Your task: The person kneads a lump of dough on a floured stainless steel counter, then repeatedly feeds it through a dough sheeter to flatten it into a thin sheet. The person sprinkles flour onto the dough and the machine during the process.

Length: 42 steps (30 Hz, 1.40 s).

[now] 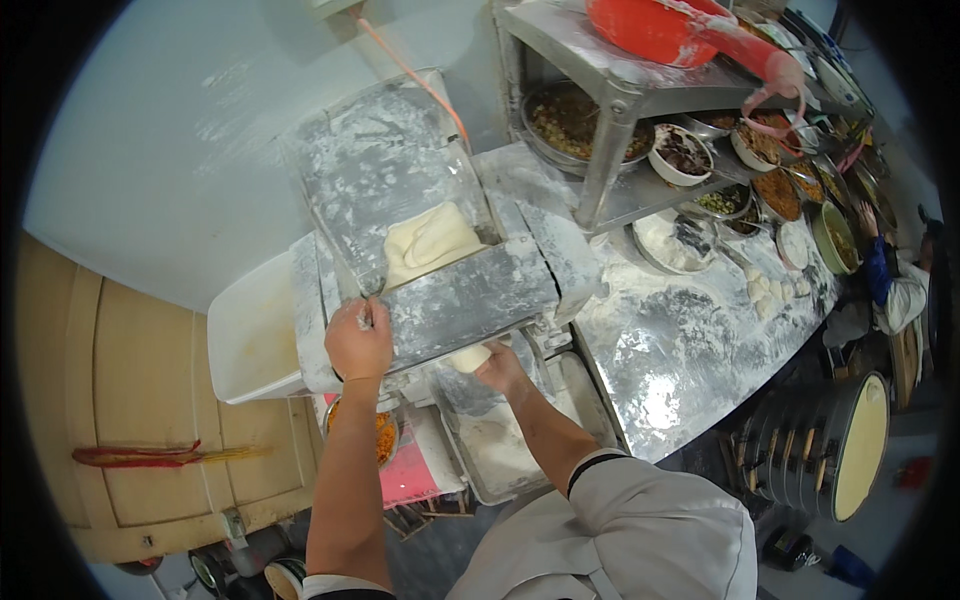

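Note:
A flour-dusted metal dough sheeter [465, 300] stands before me. On its sloping feed tray [375, 157] a folded mass of pale dough [431, 236] rests against the roller cover. My left hand [358, 339] is curled at the cover's left corner, with something white at its fingers; whether it grips the edge cannot be seen. Below the cover, my right hand [501, 367] holds a smooth piece of dough [470, 358] at the machine's outlet. Its fingertips are partly hidden. Under that hand lies a floury metal tray [495, 442].
At right is a floury metal worktable [675, 360] with dough pieces [769, 292] and a flour bowl [675, 240]. Filling bowls stand under a metal shelf [622, 97] carrying a red basin [652, 30]. An orange cord [412, 75] crosses the feed tray. Another person [892, 285] is at far right.

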Motion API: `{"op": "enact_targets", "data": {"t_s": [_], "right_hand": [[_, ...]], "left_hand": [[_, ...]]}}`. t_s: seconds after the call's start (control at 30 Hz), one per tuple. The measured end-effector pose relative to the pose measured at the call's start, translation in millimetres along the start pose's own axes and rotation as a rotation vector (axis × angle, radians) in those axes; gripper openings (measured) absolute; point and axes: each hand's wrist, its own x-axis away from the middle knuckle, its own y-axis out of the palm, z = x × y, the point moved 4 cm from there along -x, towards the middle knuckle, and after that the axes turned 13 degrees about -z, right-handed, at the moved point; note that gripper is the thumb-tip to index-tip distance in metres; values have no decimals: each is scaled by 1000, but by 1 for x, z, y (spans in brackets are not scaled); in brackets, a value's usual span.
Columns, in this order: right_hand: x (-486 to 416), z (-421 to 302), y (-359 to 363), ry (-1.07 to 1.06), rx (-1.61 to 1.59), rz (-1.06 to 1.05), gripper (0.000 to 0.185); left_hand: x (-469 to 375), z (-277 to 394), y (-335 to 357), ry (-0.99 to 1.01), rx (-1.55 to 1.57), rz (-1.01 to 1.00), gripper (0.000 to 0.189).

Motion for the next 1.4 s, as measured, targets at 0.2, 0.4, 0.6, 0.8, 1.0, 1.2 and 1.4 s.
{"op": "enact_targets", "data": {"t_s": [0.2, 0.4, 0.6, 0.8, 1.0, 1.2, 1.4], "right_hand": [[-10, -44, -148, -18, 20, -248, 46], [97, -42, -59, 74, 332, -72, 50], [138, -55, -85, 86, 431, -135, 58], [183, -58, -96, 171, 641, -21, 62], [198, -33, -114, 151, 652, -74, 58], [59, -14, -103, 59, 348, -317, 35], [-34, 48, -120, 473, 667, -384, 31]], "left_hand": [[-11, 35, 23, 68, 52, -20, 26], [0, 3, 10, 12, -16, 39, 24], [2, 3, 10, -10, -17, 56, 26], [-4, 2, 12, -38, -50, -43, 28], [-4, 6, 6, -53, -55, -74, 27], [-1, -2, 2, -49, -48, -65, 25], [-6, -2, 10, -13, 10, -50, 27]]}}
